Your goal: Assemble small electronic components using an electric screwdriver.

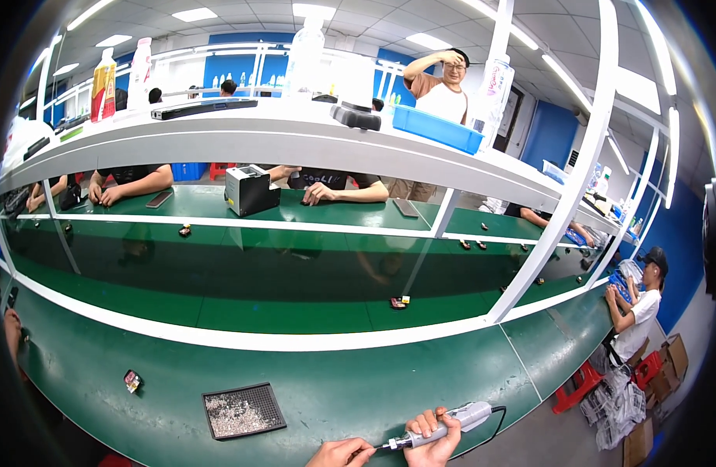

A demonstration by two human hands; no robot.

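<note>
In my right hand (434, 438) is a grey electric screwdriver (468, 416), held almost level at the near edge of the green bench, its bit pointing left and a black cord leaving its back end. My left hand (341, 454) is pinched closed at the bit's tip; whatever sits between those fingers is hidden. Left of the hands lies a black square tray (269, 406) with many tiny silvery screws (232, 412) heaped in it. Farther left on the bench rests a small dark part with red and pale patches (132, 380).
Beyond a white rail (241, 340) runs a dark green conveyor belt (288, 272) carrying several small parts, one being a black-and-yellow piece (399, 303). Overhead, a white shelf (241, 144) holds bottles and a blue bin (436, 129). Co-workers sit opposite and at the right.
</note>
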